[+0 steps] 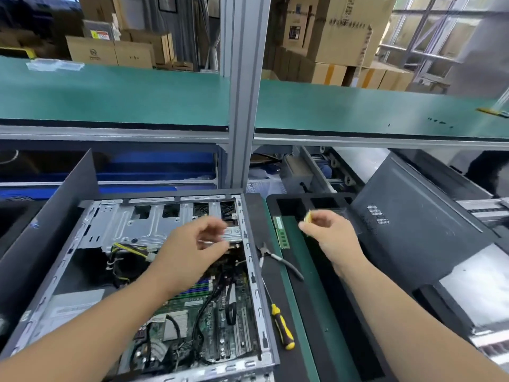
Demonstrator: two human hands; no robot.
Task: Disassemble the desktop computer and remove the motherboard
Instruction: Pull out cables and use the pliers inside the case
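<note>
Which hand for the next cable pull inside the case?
Left, probably. The left hand hovers over the open case, above the motherboard cables. The right hand is over the tray, pinching a small yellowish piece.

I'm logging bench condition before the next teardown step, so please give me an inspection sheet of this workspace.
Surface: green mat beside the case, black tray on it.
Job's things: open computer case lying on its side; motherboard inside it; drive cage at the far end.
Clutter: yellow-black screwdriver, pliers, green memory stick, removed side panel.
Hands: left hand over the case, blurred; right hand pinches a small yellowish piece.
Cables: black and yellow-black leads inside the case.
Surroundings: upper green shelf, cardboard boxes behind.
</note>
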